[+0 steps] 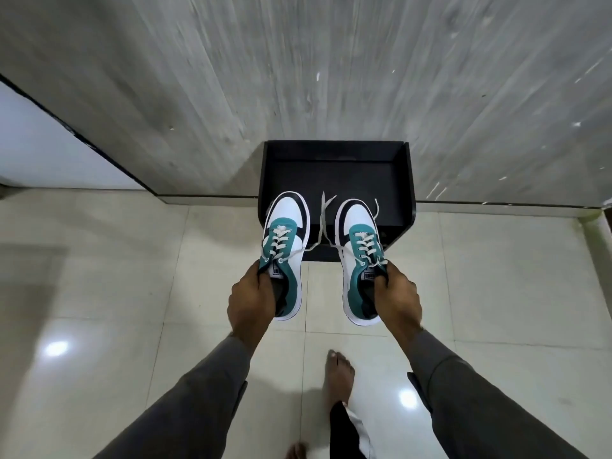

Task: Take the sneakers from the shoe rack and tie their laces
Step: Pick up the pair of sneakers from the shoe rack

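I hold a pair of white, teal and black sneakers in the air above the front of a low black shoe rack [336, 167]. My left hand [253, 301] grips the left sneaker [286, 233] by its tongue and collar. My right hand [395, 298] grips the right sneaker [359, 240] the same way. Both toes point away from me, toward the rack. The white laces [323, 223] hang loose and untied between the two shoes. The rack's top shelf is bare.
The rack stands against a grey wood-grain wall [298, 67]. Glossy cream floor tiles [116, 276] spread around it. My bare feet [339, 372] stand on the tiles below the shoes. A white panel with a dark edge [43, 147] is at the left.
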